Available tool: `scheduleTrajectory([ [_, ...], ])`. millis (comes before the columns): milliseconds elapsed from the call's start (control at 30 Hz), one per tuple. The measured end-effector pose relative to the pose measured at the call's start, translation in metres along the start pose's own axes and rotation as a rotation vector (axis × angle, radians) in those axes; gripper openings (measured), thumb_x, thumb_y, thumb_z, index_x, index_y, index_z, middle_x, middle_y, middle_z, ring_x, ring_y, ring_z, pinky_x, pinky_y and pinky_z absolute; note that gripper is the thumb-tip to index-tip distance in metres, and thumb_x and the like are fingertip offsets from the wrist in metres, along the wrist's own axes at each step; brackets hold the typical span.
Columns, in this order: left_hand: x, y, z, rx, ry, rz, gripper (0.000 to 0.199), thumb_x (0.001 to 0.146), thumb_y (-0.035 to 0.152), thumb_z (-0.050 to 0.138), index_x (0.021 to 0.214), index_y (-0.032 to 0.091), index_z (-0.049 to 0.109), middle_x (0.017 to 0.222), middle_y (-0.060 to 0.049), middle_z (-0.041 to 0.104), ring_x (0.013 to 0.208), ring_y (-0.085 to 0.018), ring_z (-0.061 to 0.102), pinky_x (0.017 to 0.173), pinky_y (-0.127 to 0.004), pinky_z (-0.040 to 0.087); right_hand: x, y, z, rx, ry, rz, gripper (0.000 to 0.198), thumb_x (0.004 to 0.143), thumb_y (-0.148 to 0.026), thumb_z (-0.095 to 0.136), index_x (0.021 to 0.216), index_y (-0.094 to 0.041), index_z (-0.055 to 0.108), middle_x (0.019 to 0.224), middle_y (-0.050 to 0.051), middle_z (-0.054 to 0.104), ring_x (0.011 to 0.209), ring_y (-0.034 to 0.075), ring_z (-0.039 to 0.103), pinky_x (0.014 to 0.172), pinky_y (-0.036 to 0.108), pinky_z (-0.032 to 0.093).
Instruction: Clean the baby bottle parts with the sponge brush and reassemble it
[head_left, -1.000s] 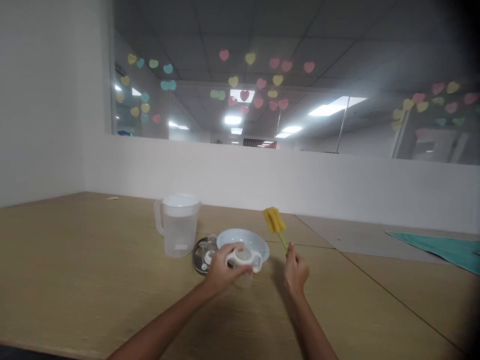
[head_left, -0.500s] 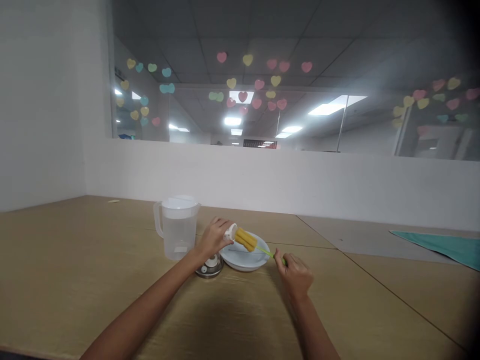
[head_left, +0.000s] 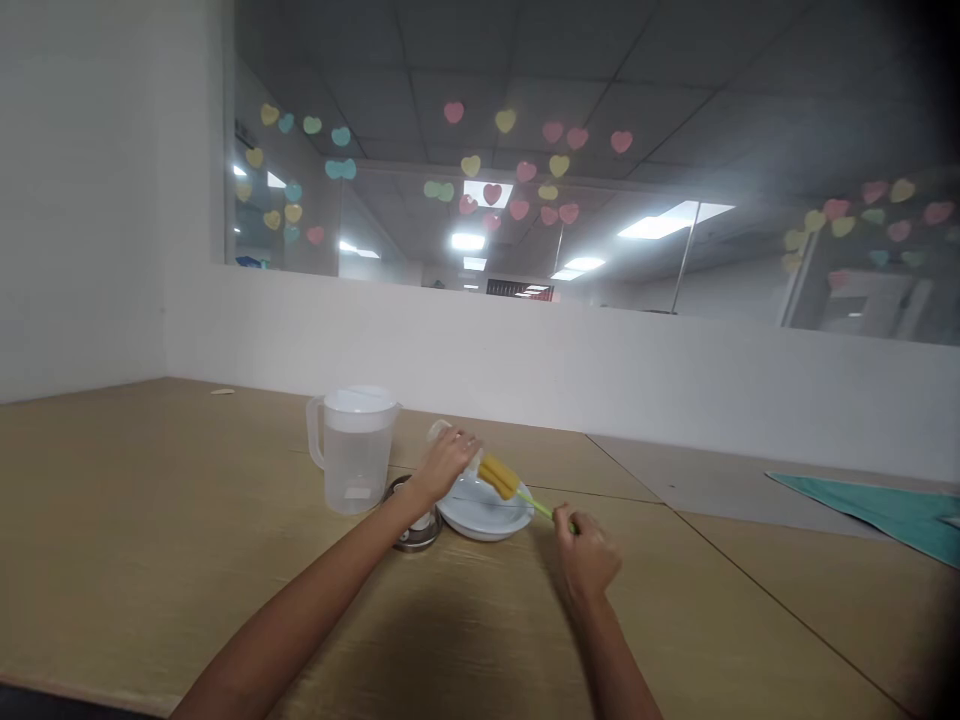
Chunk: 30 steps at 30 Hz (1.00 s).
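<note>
One hand, the left [head_left: 448, 465], is just left of the frame's center, its fingers curled over a translucent container [head_left: 438, 431] that tilts above the bowl; most of that smooth, pale body is hidden behind the fingers. Right of it, the right hand [head_left: 591, 555] is closed in a fist around the thin green handle of a sponge brush [head_left: 499, 477]. The brush's head is soft, yellow and ridged lengthwise, and lies slantwise at the container's open end; how far it goes in, I cannot tell.

Beneath both is a round, shallow, glossy white bowl [head_left: 484, 530], its upper left covered by the left hand. Touching or just beside it, a dark, shiny metal tray [head_left: 418, 545] holds small pale parts, and the left forearm crosses in front, blocking much of them. Left of center stands a clouded plastic pitcher [head_left: 358, 462], handle to the left, lid on. All rest on a wood-toned tabletop [head_left: 187, 560]. Flat teal cloth [head_left: 862, 508] lies at the right edge; heart-shaped stickers [head_left: 492, 194] dot the glass across the top.
</note>
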<state>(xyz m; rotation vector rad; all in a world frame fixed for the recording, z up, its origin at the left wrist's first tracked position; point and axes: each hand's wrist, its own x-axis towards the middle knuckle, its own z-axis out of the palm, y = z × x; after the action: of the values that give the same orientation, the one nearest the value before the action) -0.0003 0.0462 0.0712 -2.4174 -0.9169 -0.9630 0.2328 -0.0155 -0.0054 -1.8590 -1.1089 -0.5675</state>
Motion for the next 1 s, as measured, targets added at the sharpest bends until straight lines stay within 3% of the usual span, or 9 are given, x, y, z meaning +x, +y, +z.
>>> scheduleTrajectory([
  [67, -0.004, -0.005, -0.004, -0.137, 0.125, -0.171, 0.042, 0.075, 0.013, 0.068, 0.114, 0.019, 0.056, 0.114, -0.009, 0.062, 0.106, -0.026, 0.054, 0.093, -0.041, 0.041, 0.006, 0.007, -0.003, 0.018, -0.096, 0.236, 0.049, 0.089, -0.040, 0.030, 0.079, -0.015, 0.071, 0.071, 0.014, 0.068, 0.060, 0.021, 0.057, 0.052, 0.028, 0.027],
  [133, -0.013, 0.001, -0.008, -0.323, 0.262, -0.348, 0.050, 0.073, 0.025, 0.073, 0.119, 0.021, 0.054, 0.115, -0.008, 0.063, 0.106, -0.025, 0.055, 0.092, -0.040, 0.043, 0.009, 0.010, -0.004, 0.045, -0.193, 0.388, 0.055, 0.091, -0.041, 0.022, 0.092, -0.014, 0.071, 0.081, 0.016, 0.069, 0.066, 0.023, 0.060, 0.053, 0.029, 0.030],
  [233, -0.033, 0.024, -0.011, -0.621, 0.390, -0.572, 0.057, 0.075, 0.038, 0.069, 0.126, 0.022, 0.048, 0.110, -0.007, 0.066, 0.101, -0.023, 0.061, 0.088, -0.037, 0.047, 0.009, 0.008, 0.001, 0.014, -0.377, 0.364, 0.058, 0.094, -0.041, 0.017, 0.101, -0.012, 0.067, 0.093, 0.018, 0.069, 0.078, 0.025, 0.064, 0.057, 0.029, 0.035],
  [300, -0.047, 0.043, -0.008, -0.757, 0.393, -0.649, 0.059, 0.078, 0.040, 0.066, 0.129, 0.021, 0.044, 0.105, -0.007, 0.068, 0.096, -0.022, 0.063, 0.084, -0.035, 0.049, 0.007, 0.006, 0.007, -0.009, -0.481, 0.287, 0.052, 0.094, -0.038, 0.022, 0.098, -0.011, 0.067, 0.092, 0.018, 0.069, 0.082, 0.025, 0.065, 0.059, 0.028, 0.037],
  [367, -0.059, 0.059, -0.002, -0.792, 0.357, -0.631, 0.059, 0.076, 0.042, 0.067, 0.127, 0.021, 0.047, 0.105, -0.007, 0.067, 0.097, -0.022, 0.063, 0.086, -0.035, 0.048, 0.004, 0.003, 0.013, 0.003, -0.531, 0.218, 0.043, 0.092, -0.035, 0.032, 0.091, -0.012, 0.068, 0.089, 0.017, 0.070, 0.083, 0.024, 0.065, 0.061, 0.027, 0.037],
  [533, -0.079, 0.080, 0.018, -0.820, 0.124, -0.408, 0.065, 0.065, 0.044, 0.075, 0.122, 0.023, 0.052, 0.115, -0.007, 0.064, 0.104, -0.024, 0.060, 0.092, -0.035, 0.047, -0.002, 0.002, 0.024, 0.042, -0.587, 0.071, 0.026, 0.085, -0.024, 0.046, 0.081, -0.015, 0.070, 0.085, 0.015, 0.071, 0.079, 0.023, 0.067, 0.060, 0.027, 0.038],
  [700, -0.085, 0.082, 0.027, -0.778, 0.067, -0.392, 0.063, 0.066, 0.043, 0.075, 0.122, 0.022, 0.053, 0.119, -0.008, 0.062, 0.109, -0.025, 0.057, 0.097, -0.038, 0.045, -0.005, 0.002, 0.026, 0.009, -0.610, -0.107, 0.021, 0.078, -0.020, 0.049, 0.085, -0.017, 0.069, 0.081, 0.012, 0.072, 0.074, 0.022, 0.067, 0.056, 0.026, 0.036],
  [900, -0.088, 0.074, 0.028, -0.718, 0.092, -0.438, 0.056, 0.073, 0.043, 0.068, 0.121, 0.020, 0.052, 0.119, -0.010, 0.061, 0.111, -0.025, 0.056, 0.097, -0.039, 0.044, -0.005, -0.001, 0.023, 0.030, -0.597, -0.117, 0.017, 0.076, -0.026, 0.051, 0.073, -0.018, 0.065, 0.074, 0.009, 0.069, 0.069, 0.022, 0.064, 0.053, 0.026, 0.034],
  [1000, -0.090, 0.073, 0.029, -0.684, 0.067, -0.405, 0.055, 0.075, 0.045, 0.066, 0.122, 0.021, 0.051, 0.119, -0.009, 0.061, 0.110, -0.025, 0.055, 0.097, -0.040, 0.043, -0.003, -0.004, 0.020, 0.116, -0.493, -0.065, 0.030, 0.083, -0.035, 0.043, 0.089, -0.016, 0.065, 0.082, 0.011, 0.069, 0.074, 0.022, 0.064, 0.058, 0.027, 0.038],
])
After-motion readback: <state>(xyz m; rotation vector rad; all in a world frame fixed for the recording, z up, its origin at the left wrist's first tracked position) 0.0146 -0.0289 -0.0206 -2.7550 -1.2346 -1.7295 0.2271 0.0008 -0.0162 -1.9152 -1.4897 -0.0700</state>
